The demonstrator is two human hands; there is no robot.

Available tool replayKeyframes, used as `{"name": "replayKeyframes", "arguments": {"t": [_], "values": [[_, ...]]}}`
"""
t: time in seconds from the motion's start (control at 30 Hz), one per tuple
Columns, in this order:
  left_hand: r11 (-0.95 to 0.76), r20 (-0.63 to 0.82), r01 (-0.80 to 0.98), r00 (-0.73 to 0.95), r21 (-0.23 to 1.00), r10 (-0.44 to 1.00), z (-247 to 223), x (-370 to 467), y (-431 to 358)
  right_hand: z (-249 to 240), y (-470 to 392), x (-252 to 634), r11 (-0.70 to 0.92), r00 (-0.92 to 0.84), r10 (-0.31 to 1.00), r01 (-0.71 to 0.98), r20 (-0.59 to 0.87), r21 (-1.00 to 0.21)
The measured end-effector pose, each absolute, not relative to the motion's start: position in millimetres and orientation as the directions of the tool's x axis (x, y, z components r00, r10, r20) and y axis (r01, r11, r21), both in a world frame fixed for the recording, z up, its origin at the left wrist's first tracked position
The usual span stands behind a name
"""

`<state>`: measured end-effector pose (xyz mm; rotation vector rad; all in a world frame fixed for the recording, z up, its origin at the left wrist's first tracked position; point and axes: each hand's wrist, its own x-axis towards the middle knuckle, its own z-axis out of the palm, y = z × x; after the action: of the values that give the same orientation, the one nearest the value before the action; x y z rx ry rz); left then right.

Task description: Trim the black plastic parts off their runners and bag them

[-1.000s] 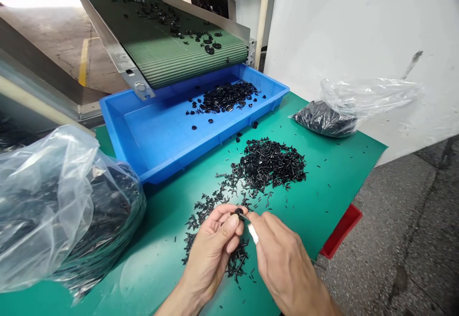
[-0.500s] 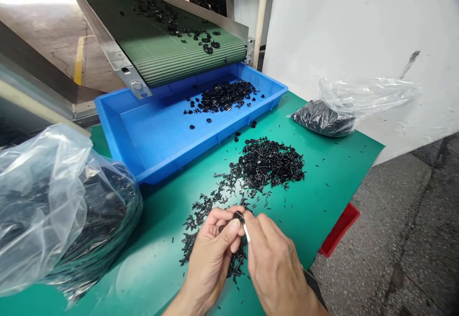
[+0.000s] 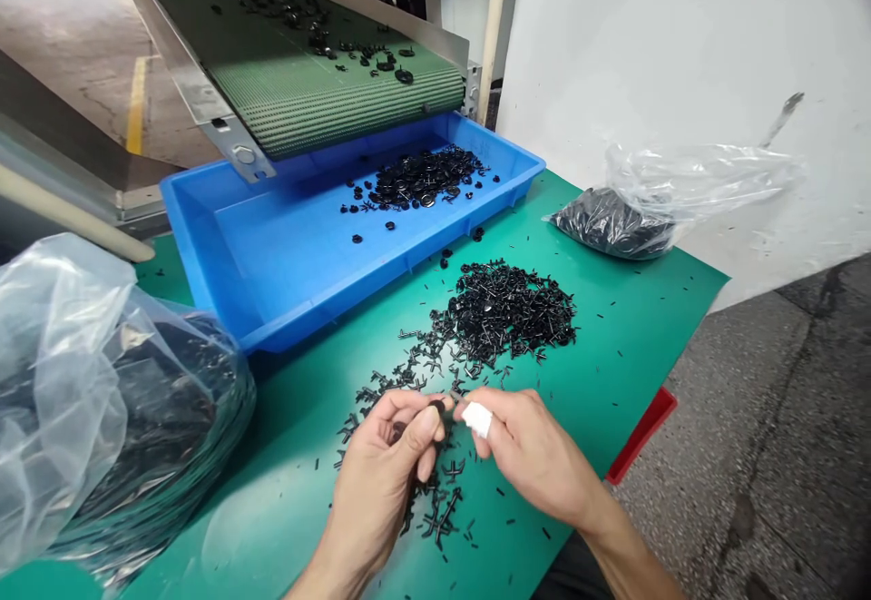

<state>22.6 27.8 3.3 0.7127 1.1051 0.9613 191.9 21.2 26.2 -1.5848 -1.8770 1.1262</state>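
My left hand (image 3: pixel 381 468) is closed, pinching a small round black plastic part (image 3: pixel 437 407) between thumb and index finger. Another dark round part (image 3: pixel 398 432) shows inside its curled fingers. Close by on the right, my right hand (image 3: pixel 527 450) grips a small blade-like tool (image 3: pixel 457 395), its thin tip pointing at the left hand. A white piece (image 3: pixel 477 419), perhaps the tool's wrapping, shows at the right fingertips. Beneath both hands lie scattered black cross-shaped plastic scraps (image 3: pixel 441 516). A larger pile of black plastic parts (image 3: pixel 507 314) sits just beyond them.
Behind the pile, a blue tray (image 3: pixel 319 305) holds more black parts below a green conveyor belt (image 3: pixel 286 101). Clear bags of black pieces stand at left (image 3: pixel 170 400) and right (image 3: pixel 616 223) on the green tabletop (image 3: pixel 272 509). A red bin (image 3: pixel 640 437) is below the table's right edge.
My right hand has drawn back to the right and turned, so the tool's tip and white piece show more. The left hand still pinches a round part. The view has shifted slightly.
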Motion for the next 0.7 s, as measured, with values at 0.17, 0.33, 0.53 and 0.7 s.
{"name": "replayKeyframes", "arguments": {"t": [0.17, 0.33, 0.53, 0.7], "values": [[0.454, -0.441, -0.238, 0.111, 0.858, 0.891, 10, 22, 29, 29, 41, 194, 0.06, -0.055, 0.998, 0.855, 0.026, -0.516], [0.496, -0.481, -0.332, 0.133, 0.802, 0.867, 16, 22, 32, 42, 90, 175, 0.184, -0.186, 0.982, 0.951, 0.016, -0.248], [0.545, -0.539, -0.545, 0.191, 0.637, 0.82, 19, 21, 36, 34, 142, 151, 0.225, -0.242, 0.969, 0.949, -0.052, -0.22], [0.507, -0.501, -0.557, 0.178, 0.658, 0.847, 17, 17, 35, 40, 131, 158, 0.267, -0.288, 0.956, 0.929, -0.049, -0.256]]}}
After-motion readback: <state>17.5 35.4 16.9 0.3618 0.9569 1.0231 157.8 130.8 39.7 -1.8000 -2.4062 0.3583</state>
